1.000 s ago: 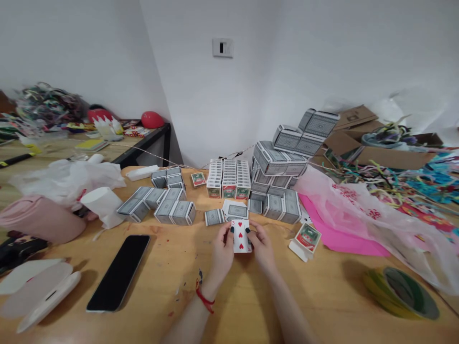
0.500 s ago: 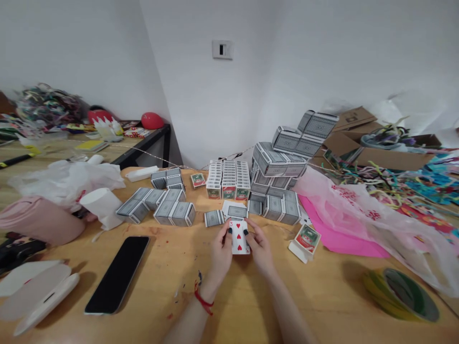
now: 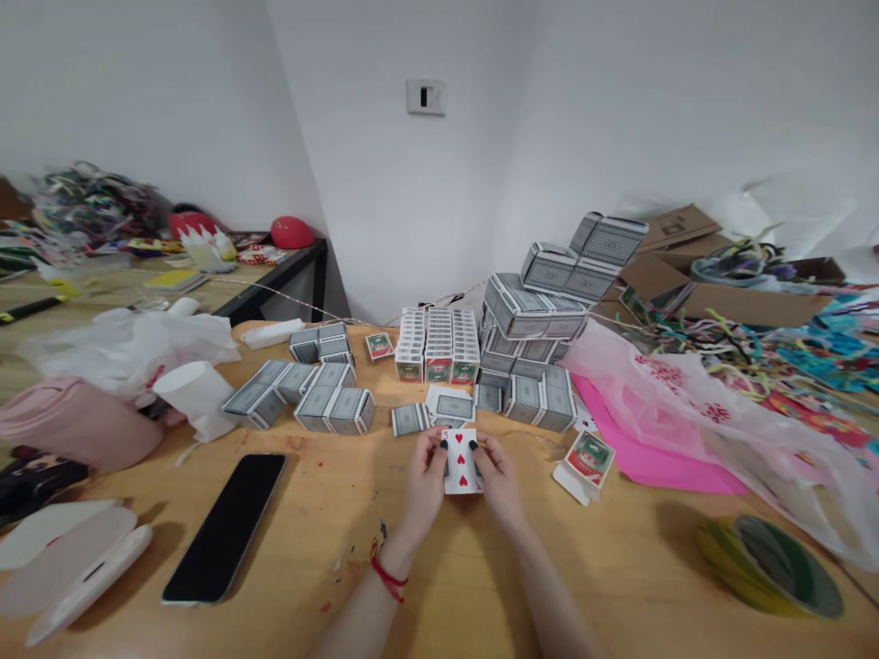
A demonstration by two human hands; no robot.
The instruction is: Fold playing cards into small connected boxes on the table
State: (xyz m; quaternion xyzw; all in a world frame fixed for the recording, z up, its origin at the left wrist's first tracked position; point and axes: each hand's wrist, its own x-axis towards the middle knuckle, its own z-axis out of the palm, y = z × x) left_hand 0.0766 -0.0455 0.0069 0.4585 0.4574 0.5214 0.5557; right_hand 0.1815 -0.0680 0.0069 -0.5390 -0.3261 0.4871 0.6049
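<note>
A playing card, the three of hearts point(image 3: 461, 462), faces me between my two hands. My left hand point(image 3: 429, 467) grips its left edge, with the thumb on the face. On the other edge, my right hand point(image 3: 495, 469) holds it the same way. Whether more cards lie behind it I cannot tell. Just beyond the hands are a patterned grey card point(image 3: 454, 406) lying flat and a small folded card block point(image 3: 410, 418). Farther back stand rows of card boxes point(image 3: 438, 343). A stacked structure of folded-card cubes point(image 3: 526, 307) rises at right, leaning toward the upper right.
More card cubes point(image 3: 334, 406) stand at left. A black phone point(image 3: 225, 531) lies in front of them. At right are an opened card box point(image 3: 588, 462), a pink sheet point(image 3: 652, 458), a plastic bag point(image 3: 728, 439) and a tape roll point(image 3: 769, 566). A white paper roll point(image 3: 196, 398) sits at left.
Both hands have drawn slightly toward me with the three of hearts, showing more of the grey card behind. The surrounding things have stayed put.
</note>
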